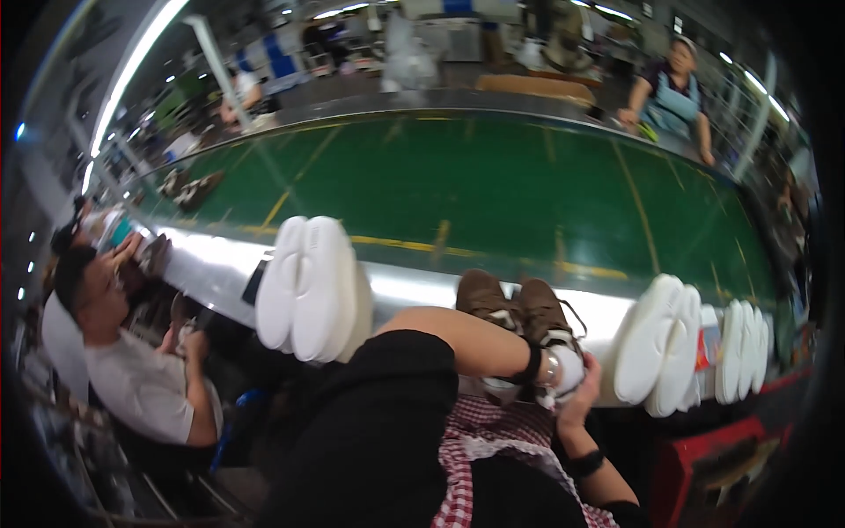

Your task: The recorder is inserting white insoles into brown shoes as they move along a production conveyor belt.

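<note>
In the head view the person's left forearm crosses the frame from the lower middle toward the right, black sleeve pushed up and a dark band at the wrist; the left hand (563,370) is pressed against the pale soles of a pair of brown shoes (519,308), and its fingers wrap the heel end, so it looks closed on the pair, though the fingers are mostly lost against the white rubber. The right hand (581,396) comes up from the lower right, a dark band on its wrist too, cupping the same pair from below with fingers curled round the sole edge. The shoes sit side by side, toes pointing away, at the near metal edge (414,286) of a green conveyor belt (493,185); whether they rest on it or are carried just above it cannot be told. The grip itself is blurred and partly hidden behind the left wrist. A red-and-white checked cloth (493,440) lies over the person's lap below. White shoe soles (308,286) stand on edge to the left of the shoes, and more white soles (669,348) stand in a row to the right. A seated co-worker in a grey shirt (141,387) is at the far left, another person (673,92) stands across the belt.
</note>
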`<state>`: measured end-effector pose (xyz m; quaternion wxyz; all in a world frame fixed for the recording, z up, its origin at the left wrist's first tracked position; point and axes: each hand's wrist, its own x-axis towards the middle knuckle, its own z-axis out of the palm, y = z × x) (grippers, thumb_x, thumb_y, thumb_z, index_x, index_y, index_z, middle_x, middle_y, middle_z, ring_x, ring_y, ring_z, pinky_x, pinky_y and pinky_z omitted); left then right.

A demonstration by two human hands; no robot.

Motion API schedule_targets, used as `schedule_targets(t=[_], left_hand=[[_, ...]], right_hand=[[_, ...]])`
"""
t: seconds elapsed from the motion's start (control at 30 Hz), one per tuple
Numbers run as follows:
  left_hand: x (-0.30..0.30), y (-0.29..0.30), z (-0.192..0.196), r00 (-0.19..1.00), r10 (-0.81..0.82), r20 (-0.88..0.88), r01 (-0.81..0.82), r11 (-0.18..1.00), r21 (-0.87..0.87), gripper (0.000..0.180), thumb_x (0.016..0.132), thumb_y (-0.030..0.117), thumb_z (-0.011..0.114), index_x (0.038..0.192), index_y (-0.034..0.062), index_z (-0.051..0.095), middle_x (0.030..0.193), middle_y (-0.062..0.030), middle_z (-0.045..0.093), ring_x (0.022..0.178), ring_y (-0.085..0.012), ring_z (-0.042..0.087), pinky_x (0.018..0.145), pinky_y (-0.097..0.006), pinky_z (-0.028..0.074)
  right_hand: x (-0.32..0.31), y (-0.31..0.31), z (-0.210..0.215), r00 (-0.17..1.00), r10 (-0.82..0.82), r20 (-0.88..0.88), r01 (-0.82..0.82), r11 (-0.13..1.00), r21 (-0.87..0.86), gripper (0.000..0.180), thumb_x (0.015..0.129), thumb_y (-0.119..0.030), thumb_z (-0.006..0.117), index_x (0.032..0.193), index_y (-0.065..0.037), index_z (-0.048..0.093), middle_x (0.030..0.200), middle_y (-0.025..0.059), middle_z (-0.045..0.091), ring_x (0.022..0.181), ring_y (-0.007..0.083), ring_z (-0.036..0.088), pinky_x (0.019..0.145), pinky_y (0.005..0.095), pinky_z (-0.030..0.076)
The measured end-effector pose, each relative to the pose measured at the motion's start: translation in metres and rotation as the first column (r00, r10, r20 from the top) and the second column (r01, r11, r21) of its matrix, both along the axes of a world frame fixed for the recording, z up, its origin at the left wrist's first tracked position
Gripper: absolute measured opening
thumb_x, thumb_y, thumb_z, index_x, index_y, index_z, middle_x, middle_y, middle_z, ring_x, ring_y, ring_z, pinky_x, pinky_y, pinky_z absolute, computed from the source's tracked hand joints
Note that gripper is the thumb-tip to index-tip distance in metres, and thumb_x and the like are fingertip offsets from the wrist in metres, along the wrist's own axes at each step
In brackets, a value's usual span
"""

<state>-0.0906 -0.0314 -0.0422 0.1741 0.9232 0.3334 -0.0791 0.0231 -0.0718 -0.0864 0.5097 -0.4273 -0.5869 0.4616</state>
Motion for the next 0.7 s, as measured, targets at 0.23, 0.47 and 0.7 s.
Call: schedule_targets(t=[0.23, 0.47, 0.7], left_hand=[[-0.135, -0.017, 0.101, 0.626, 0.678, 0.385, -0.766, 0.628, 0.139, 0.026, 0.064, 0.025, 0.053, 0.075, 0.0051, 0.067, 0.072, -0.0169, 0.063, 0.071, -0.0346, 0.063, 0.066, -0.041, 0.05], [-0.226, -0.023, -0.011, 0.352, 0.805, 0.477, -0.895, 0.438, -0.08, 0.061, 0.073, 0.059, 0.053, 0.105, 0.007, 0.06, 0.099, -0.0203, 0.062, 0.096, -0.035, 0.058, 0.082, -0.04, 0.046], [-0.22, -0.042, 0.019, 0.013, 0.614, 0.789, -0.834, 0.442, -0.331, 0.038, 0.071, 0.026, 0.066, 0.101, 0.0031, 0.064, 0.103, -0.0107, 0.063, 0.097, -0.0216, 0.059, 0.088, -0.03, 0.044]], right_hand=[[0.012, -0.026, 0.05, 0.841, 0.176, 0.511, -0.472, 0.7, 0.536, 0.041, 0.072, -0.001, 0.055, 0.112, 0.006, 0.048, 0.1, 0.0209, 0.055, 0.087, 0.0353, 0.056, 0.074, 0.0393, 0.046], [-0.03, -0.061, 0.05, 0.633, 0.042, 0.773, -0.577, 0.691, 0.435, 0.081, 0.065, -0.028, 0.076, 0.125, 0.008, 0.036, 0.122, 0.027, 0.043, 0.108, 0.0414, 0.047, 0.087, 0.0419, 0.044], [-0.023, -0.063, 0.045, 0.721, 0.122, 0.683, -0.549, 0.702, 0.454, 0.051, 0.057, -0.011, 0.077, 0.104, -0.001, 0.057, 0.117, 0.021, 0.047, 0.095, 0.0333, 0.054, 0.075, 0.0362, 0.048]])
